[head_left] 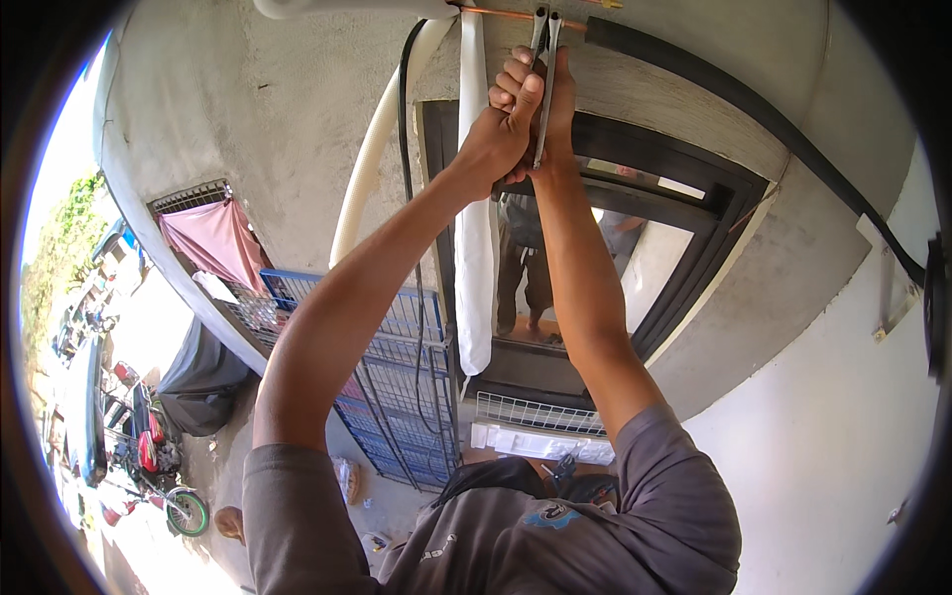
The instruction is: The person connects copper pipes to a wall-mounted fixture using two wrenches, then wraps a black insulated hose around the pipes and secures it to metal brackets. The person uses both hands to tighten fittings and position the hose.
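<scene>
Both my arms reach up to a thin copper pipe (pixel 496 12) along the wall at the top of the head view. Two slim metal wrenches (pixel 548 89) stand nearly upright side by side, their heads at the pipe. My left hand (pixel 504 134) is closed, its thumb pressed against the wrench handles. My right hand (pixel 561 104) wraps the handles from the other side, its fingers partly hidden behind them and the left hand. Exactly which handle sits in which hand is hard to tell. Black foam pipe insulation (pixel 714 77) covers the pipe to the right.
A white wrapped tube (pixel 474 248), a cream hose (pixel 369 169) and a black cable (pixel 405 119) hang left of a dark-framed window (pixel 684 258). Below stand a blue wire grille (pixel 397 347) and a white wire rack (pixel 540 412). A motorcycle (pixel 149 446) is parked outside at left.
</scene>
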A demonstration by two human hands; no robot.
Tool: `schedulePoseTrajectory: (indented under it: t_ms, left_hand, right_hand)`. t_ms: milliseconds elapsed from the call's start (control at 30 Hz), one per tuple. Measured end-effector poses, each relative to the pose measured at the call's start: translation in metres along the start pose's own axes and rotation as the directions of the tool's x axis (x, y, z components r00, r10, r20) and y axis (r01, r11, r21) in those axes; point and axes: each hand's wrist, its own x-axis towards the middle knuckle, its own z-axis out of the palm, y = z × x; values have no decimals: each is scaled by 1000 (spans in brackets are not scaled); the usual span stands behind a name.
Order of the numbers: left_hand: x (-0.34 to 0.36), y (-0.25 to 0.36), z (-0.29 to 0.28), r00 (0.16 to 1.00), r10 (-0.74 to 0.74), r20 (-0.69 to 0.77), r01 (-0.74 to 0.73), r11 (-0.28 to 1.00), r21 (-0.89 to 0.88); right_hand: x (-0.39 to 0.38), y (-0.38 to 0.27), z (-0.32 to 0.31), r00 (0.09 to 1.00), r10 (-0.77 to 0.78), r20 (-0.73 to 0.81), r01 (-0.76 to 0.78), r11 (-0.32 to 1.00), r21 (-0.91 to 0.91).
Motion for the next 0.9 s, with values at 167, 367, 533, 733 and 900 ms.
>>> schedulePoseTrajectory:
  t_ms: [167, 367, 533, 733, 900]
  left_hand:
    - [4, -7, 7, 998, 26, -56, -34, 989, -144]
    - [7, -8, 5, 998, 59, -36, -64, 982, -175]
    - [13, -15, 2, 999, -15, 33, 21, 986, -168]
    - [12, -18, 2, 995, 87, 47, -71, 962, -265]
    - [10, -13, 0, 994, 43, 104, -17, 970, -241]
  right_hand:
    - [-11, -1, 22, 844, -182, -505, -68, 897, -438]
    - [-6, -10, 13, 955, 36, -296, -89, 981, -170]
    - [-5, -10, 8, 704, -142, -696, -210, 894, -395]
    - [-6, -12, 38, 708, -367, -604, -310, 607, -732]
    - [-11, -21, 42, 702, -638, -316, -594, -281, -753]
